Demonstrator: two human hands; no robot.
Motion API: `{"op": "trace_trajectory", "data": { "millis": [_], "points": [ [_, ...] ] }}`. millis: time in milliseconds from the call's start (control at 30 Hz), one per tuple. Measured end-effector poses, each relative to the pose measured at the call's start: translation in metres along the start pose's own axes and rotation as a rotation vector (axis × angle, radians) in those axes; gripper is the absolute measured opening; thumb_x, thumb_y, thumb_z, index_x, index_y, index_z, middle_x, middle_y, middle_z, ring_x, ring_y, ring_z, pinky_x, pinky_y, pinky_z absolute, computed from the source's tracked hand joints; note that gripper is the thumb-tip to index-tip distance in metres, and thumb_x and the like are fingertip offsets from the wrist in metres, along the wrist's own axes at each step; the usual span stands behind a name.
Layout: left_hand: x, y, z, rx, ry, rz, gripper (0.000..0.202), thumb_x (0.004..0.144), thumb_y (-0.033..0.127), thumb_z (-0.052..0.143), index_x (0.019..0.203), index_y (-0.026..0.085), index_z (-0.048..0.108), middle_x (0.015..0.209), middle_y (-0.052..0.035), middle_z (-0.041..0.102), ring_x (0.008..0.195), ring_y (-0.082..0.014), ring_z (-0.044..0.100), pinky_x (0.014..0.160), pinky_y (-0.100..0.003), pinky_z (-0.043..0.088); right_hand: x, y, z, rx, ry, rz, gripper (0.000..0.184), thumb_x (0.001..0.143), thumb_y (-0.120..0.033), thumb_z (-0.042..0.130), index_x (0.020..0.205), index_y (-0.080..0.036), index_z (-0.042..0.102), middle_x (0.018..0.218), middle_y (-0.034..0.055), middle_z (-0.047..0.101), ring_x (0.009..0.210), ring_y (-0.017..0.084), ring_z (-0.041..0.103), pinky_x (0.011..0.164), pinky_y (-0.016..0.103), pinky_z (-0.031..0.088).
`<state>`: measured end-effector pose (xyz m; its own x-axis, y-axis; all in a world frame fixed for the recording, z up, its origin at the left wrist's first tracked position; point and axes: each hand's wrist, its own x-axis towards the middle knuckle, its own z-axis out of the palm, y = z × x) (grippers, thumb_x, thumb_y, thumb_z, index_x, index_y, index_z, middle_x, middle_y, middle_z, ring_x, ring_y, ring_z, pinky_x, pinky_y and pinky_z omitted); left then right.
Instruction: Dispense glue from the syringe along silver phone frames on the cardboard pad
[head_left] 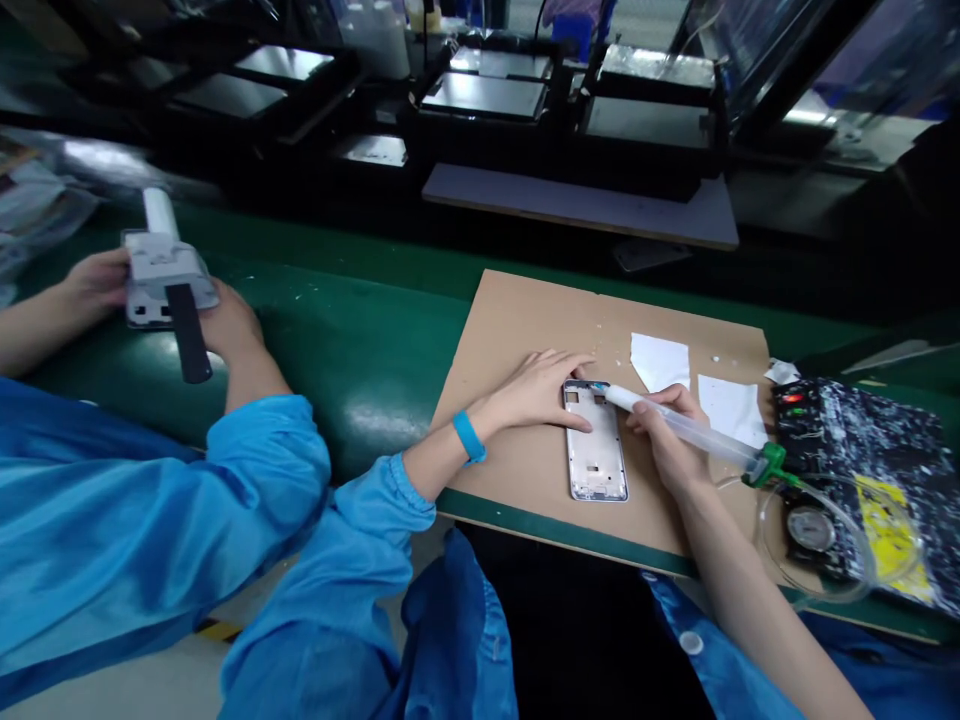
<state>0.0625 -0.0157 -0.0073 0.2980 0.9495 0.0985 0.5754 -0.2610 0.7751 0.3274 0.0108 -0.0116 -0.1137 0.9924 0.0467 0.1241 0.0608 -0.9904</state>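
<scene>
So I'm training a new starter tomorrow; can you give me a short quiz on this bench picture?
1. True or false: the right hand holds the syringe with its tip at the top end of the phone frame.
2. The phone frame lies on: A) a metal tray B) a brown cardboard sheet C) a blue cloth.
3. Fill in: the left hand wears a ___ wristband.
Key: 1 true; 2 B; 3 blue.

My left hand (536, 390) flat on the phone frame (595, 441), my right hand (664, 425) gripping a syringe dispenser (690, 430), tip at the frame's top edge, brown board (517, 320) underneath, paper scraps (658, 360) beside it, a co-worker's hands (225, 325) holding a grey device (161, 275) at left
</scene>
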Motion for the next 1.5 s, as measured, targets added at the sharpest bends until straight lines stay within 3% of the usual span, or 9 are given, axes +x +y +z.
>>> {"op": "trace_trajectory", "data": {
  "millis": [133, 367, 633, 967, 1300, 1500],
  "points": [
    [0.0008, -0.0001, 0.0013, 0.005, -0.004, -0.009, 0.102, 0.082, 0.052, 0.104, 0.171, 0.031, 0.059, 0.150, -0.0100, 0.079, 0.149, -0.0430, 0.066, 0.131, -0.056, 0.043, -0.0050, 0.0005, -0.0001, -0.056, -0.007, -0.002, 0.049, 0.080, -0.065, 0.100, 0.088, -0.029, 0.068, 0.076, 0.0029, 0.083, 0.065, 0.025, 0.078, 0.064, 0.038, 0.066],
    [0.0025, -0.0016, 0.0018, 0.006, -0.004, -0.012, 0.102, 0.082, 0.052, 0.103, 0.172, 0.033, 0.058, 0.150, -0.0088, 0.078, 0.145, -0.0421, 0.068, 0.131, -0.056, 0.043, -0.0069, 0.0032, -0.0027, -0.097, -0.028, -0.004, 0.047, 0.084, -0.062, 0.100, 0.091, -0.030, 0.067, 0.082, 0.0042, 0.085, 0.072, 0.029, 0.083, 0.066, 0.041, 0.067],
    [0.0025, -0.0021, 0.0025, 0.002, -0.007, -0.009, 0.103, 0.083, 0.054, 0.103, 0.173, 0.030, 0.057, 0.151, -0.0099, 0.077, 0.147, -0.0415, 0.065, 0.130, -0.054, 0.042, -0.0061, 0.0002, -0.0014, -0.097, -0.041, -0.006, 0.050, 0.082, -0.064, 0.101, 0.090, -0.030, 0.066, 0.082, 0.0048, 0.084, 0.069, 0.026, 0.078, 0.061, 0.038, 0.061],
    [0.0036, -0.0050, 0.0045, -0.001, 0.006, 0.001, 0.102, 0.086, 0.055, 0.100, 0.176, 0.035, 0.055, 0.147, -0.0083, 0.078, 0.146, -0.0417, 0.065, 0.130, -0.055, 0.042, -0.0058, -0.0042, 0.0004, -0.119, -0.024, -0.010, 0.055, 0.081, -0.071, 0.101, 0.088, -0.029, 0.067, 0.079, 0.0044, 0.085, 0.069, 0.026, 0.081, 0.065, 0.039, 0.066],
    [0.0033, -0.0014, 0.0022, 0.004, -0.004, -0.013, 0.101, 0.083, 0.054, 0.102, 0.172, 0.032, 0.058, 0.150, -0.0092, 0.078, 0.147, -0.0425, 0.065, 0.131, -0.055, 0.042, -0.0043, -0.0016, -0.0026, -0.117, -0.044, -0.018, 0.054, 0.081, -0.069, 0.102, 0.088, -0.030, 0.066, 0.079, 0.0031, 0.083, 0.063, 0.023, 0.072, 0.058, 0.035, 0.056],
    [0.0026, -0.0001, 0.0015, -0.006, 0.001, -0.009, 0.101, 0.083, 0.051, 0.103, 0.171, 0.029, 0.059, 0.148, -0.0105, 0.078, 0.145, -0.0421, 0.066, 0.130, -0.054, 0.042, -0.0048, -0.0028, -0.0030, -0.140, -0.040, -0.013, 0.053, 0.083, -0.069, 0.100, 0.089, -0.030, 0.065, 0.081, 0.0033, 0.083, 0.066, 0.024, 0.073, 0.059, 0.036, 0.057]
  ]
}}
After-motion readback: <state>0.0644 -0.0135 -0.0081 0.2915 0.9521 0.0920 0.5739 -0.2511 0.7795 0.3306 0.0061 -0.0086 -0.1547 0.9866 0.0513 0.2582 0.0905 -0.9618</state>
